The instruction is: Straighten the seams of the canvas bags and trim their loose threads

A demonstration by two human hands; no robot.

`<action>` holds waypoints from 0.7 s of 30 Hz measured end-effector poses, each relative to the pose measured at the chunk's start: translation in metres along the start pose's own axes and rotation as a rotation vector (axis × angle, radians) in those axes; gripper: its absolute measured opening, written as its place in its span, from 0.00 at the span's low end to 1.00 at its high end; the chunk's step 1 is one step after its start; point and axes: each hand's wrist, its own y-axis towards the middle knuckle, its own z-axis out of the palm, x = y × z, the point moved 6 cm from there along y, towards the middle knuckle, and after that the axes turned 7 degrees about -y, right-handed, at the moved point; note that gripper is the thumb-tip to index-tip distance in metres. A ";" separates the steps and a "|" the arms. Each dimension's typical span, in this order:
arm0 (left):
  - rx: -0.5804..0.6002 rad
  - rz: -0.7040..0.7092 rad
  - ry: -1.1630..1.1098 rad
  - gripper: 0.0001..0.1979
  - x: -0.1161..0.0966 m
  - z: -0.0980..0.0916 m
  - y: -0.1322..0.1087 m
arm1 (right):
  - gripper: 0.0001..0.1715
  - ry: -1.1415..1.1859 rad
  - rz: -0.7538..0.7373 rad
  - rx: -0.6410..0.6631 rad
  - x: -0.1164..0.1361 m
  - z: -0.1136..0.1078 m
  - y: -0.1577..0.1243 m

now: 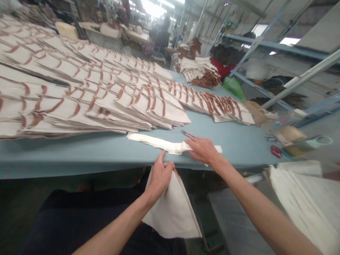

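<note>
My left hand (160, 177) is in front of the table edge, its thumb and fingers closed on the top corner of a cream fabric piece (175, 209). The piece hangs down over my lap and shows a bit of brown at its upper edge. My left index finger points toward a pile of narrow cream strips (164, 143) on the table. Over the right part of that pile, my right hand (203, 150) has its fingers closed on the strips; its fingertips are partly hidden. Just behind the pile lies a pair of small thread snips (187, 134).
Overlapping rows of cream fabric pieces with brown edges (119, 95) cover much of the blue-grey table (79, 152). A red object (276, 151) and a tape roll (322, 140) sit at the right end. Stacked cream cloth (302, 198) stands lower right; metal shelving (276, 46) rises behind.
</note>
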 end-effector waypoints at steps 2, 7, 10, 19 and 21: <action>0.000 -0.001 0.153 0.27 -0.006 -0.008 -0.011 | 0.17 0.005 -0.008 0.007 0.003 0.009 0.001; 0.148 0.098 0.543 0.30 -0.030 -0.001 -0.009 | 0.17 0.010 0.005 0.006 0.002 0.022 -0.006; 0.234 0.137 0.766 0.36 -0.040 0.014 0.008 | 0.17 0.011 0.002 0.003 -0.003 0.021 -0.011; 0.313 0.109 1.135 0.32 -0.043 0.030 0.021 | 0.24 0.015 0.035 0.004 -0.026 0.036 -0.019; 0.322 0.104 1.159 0.32 -0.044 0.031 0.020 | 0.28 0.009 0.059 0.007 -0.038 0.041 -0.023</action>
